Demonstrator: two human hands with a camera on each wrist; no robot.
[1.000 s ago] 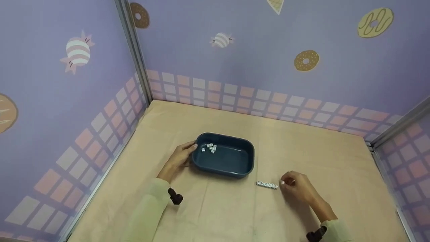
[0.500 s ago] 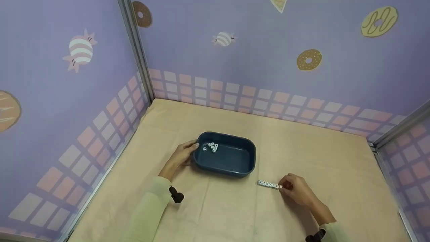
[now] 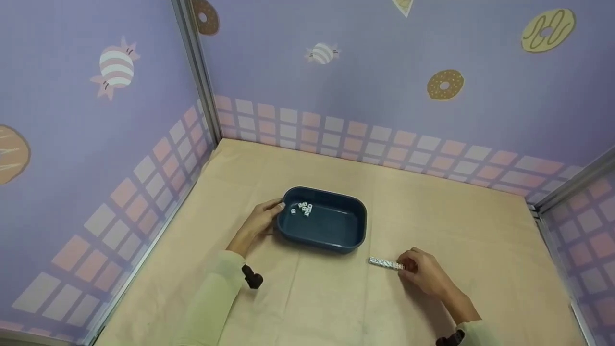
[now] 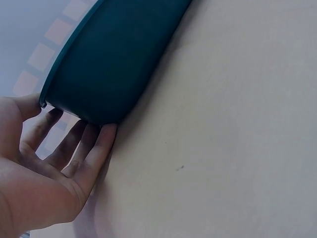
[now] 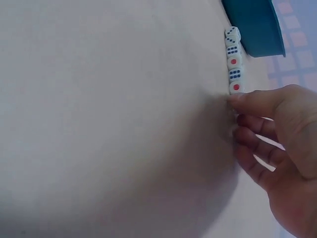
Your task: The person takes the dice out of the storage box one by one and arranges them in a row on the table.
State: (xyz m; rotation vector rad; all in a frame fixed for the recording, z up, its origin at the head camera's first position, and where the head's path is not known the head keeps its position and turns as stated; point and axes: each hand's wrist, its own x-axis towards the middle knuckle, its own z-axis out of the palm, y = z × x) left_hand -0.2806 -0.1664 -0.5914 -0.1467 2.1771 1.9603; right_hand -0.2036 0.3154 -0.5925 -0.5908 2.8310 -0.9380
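Observation:
A dark blue rectangular dish [image 3: 331,228] stands on the table, with several white dice [image 3: 306,208] lying loose at its left end. My left hand [image 3: 259,221] holds the dish's left end, thumb at the rim and fingers against the outer wall [image 4: 106,64]. To the right of the dish, a straight row of dice [image 3: 383,263] lies on the cloth; red and blue pips show in the right wrist view. At the row's near-right end, my right hand [image 3: 425,271] pinches the last die between thumb and fingertips, which mostly hide it.
A pale cream cloth [image 3: 326,302] covers the table. Purple walls [image 3: 375,67] with printed sweets and pink and white squares close off the back and both sides, with metal posts [image 3: 197,72] at the corners.
My right hand has brought its die leftward from a small gap up against the end of the row. My left hand stays on the dish; the whole view shifts slightly.

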